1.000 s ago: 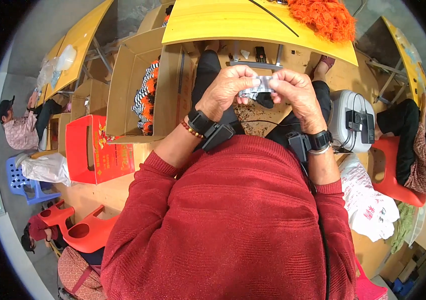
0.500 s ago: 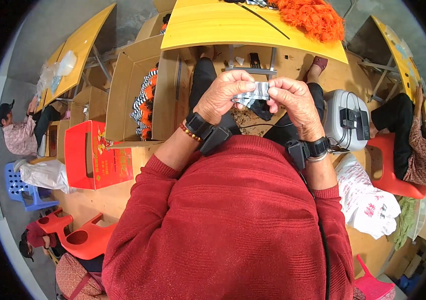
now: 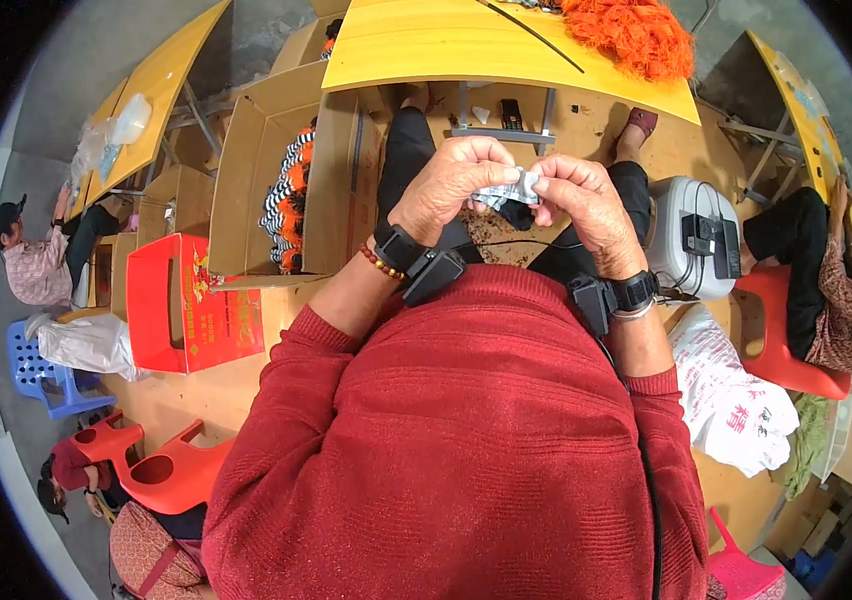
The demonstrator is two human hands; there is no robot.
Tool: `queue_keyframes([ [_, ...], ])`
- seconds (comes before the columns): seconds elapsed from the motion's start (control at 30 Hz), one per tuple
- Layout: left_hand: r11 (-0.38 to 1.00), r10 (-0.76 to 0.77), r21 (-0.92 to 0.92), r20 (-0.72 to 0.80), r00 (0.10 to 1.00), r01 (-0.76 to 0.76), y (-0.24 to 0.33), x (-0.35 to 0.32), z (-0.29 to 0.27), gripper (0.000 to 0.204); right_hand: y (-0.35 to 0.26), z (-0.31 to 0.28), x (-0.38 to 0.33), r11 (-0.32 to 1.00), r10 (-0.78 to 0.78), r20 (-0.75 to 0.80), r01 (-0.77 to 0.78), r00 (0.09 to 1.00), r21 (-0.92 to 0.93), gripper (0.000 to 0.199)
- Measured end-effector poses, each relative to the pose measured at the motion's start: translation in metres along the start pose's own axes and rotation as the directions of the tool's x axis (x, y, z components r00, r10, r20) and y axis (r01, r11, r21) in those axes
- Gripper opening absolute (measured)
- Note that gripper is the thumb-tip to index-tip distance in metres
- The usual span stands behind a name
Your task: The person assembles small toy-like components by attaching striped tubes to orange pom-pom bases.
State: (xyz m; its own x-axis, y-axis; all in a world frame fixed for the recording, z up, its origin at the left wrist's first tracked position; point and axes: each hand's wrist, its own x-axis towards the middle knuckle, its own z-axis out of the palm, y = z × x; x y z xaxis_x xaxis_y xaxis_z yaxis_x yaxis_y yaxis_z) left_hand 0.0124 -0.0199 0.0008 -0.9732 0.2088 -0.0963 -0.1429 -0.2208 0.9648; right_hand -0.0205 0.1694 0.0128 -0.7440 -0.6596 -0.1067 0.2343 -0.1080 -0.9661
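Observation:
Above my lap, my left hand (image 3: 458, 185) pinches one side of a small strip of grey-and-white striped fabric (image 3: 506, 192). Thumb and fingers of my right hand (image 3: 586, 198) close on the strip's other side, so the two hands nearly meet. Some black material (image 3: 517, 215) hangs just under the strip, partly hidden by my fingers. I cannot make out how the black part joins the fabric.
A yellow table (image 3: 426, 50) stands ahead, bearing orange shredded material (image 3: 636, 35) and a thin dark rod (image 3: 531, 35). An open carton (image 3: 246, 180) at left holds striped and orange pieces. A grey box with chargers (image 3: 691, 240) stands right. Other people sit both sides.
My hands have drawn slightly closer together, and the fabric between them is more bunched, with less of its striped face showing. Both hands keep their hold.

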Motion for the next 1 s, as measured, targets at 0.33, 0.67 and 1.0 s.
queue_keyframes([
  [0.33, 0.999, -0.038, 0.027, -0.019, 0.999, 0.039, 0.004, -0.002, 0.001, 0.015, 0.002, 0.002, 0.002, 0.994, 0.013, -0.046, -0.018, 0.999, -0.112, 0.010],
  [0.67, 1.000, -0.011, 0.007, -0.025, 1.000, 0.011, -0.001, 0.001, 0.000, 0.013, 0.005, 0.001, 0.002, 0.978, -0.025, -0.062, 0.011, 0.998, -0.207, 0.013],
  [1.0, 0.999, -0.044, 0.018, 0.039, 0.998, 0.043, -0.005, 0.006, -0.003, 0.012, 0.013, 0.000, 0.003, 0.997, 0.027, -0.046, -0.030, 0.999, -0.065, 0.011],
])
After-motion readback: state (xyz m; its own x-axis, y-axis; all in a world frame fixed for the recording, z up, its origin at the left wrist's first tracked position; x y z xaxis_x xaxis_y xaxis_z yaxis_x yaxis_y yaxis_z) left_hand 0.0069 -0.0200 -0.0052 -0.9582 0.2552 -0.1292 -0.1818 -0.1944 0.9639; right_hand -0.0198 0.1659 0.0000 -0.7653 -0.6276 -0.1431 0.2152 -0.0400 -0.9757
